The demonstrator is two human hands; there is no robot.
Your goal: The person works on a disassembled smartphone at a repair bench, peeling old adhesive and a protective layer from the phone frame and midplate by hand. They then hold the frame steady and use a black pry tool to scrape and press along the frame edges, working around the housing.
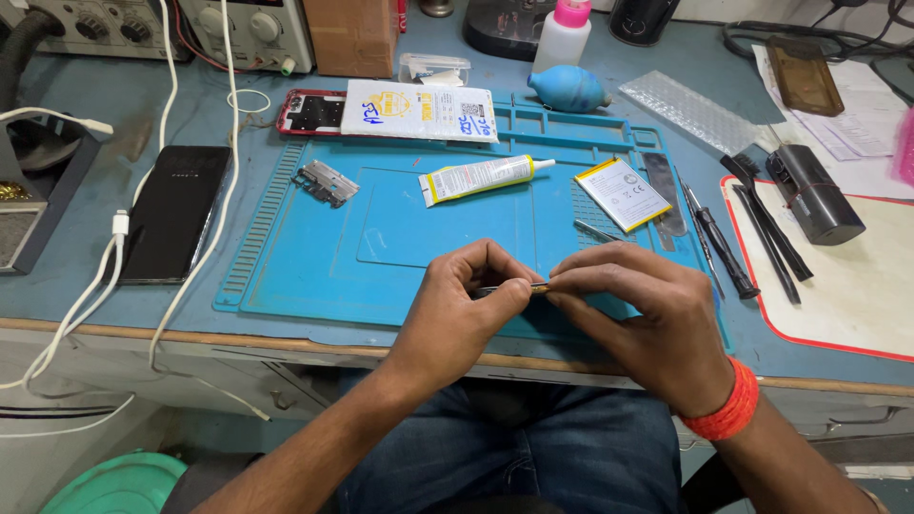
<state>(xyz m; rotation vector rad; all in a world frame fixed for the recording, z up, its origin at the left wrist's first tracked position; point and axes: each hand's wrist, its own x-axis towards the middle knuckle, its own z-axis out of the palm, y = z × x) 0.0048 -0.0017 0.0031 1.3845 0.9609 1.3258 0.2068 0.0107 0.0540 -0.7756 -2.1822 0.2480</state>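
Left hand point(466, 300) and right hand point(636, 314) meet over mat's point(314, 276) near edge, fingertips of both pinched on a thin metal strip point(533, 286) held between them. Glue tube point(481, 178) and battery point(622, 193) lie farther back.

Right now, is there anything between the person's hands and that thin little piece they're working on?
Nothing visible. The left hand and right hand both pinch the thin metal piece directly, above the near edge of the blue mat.
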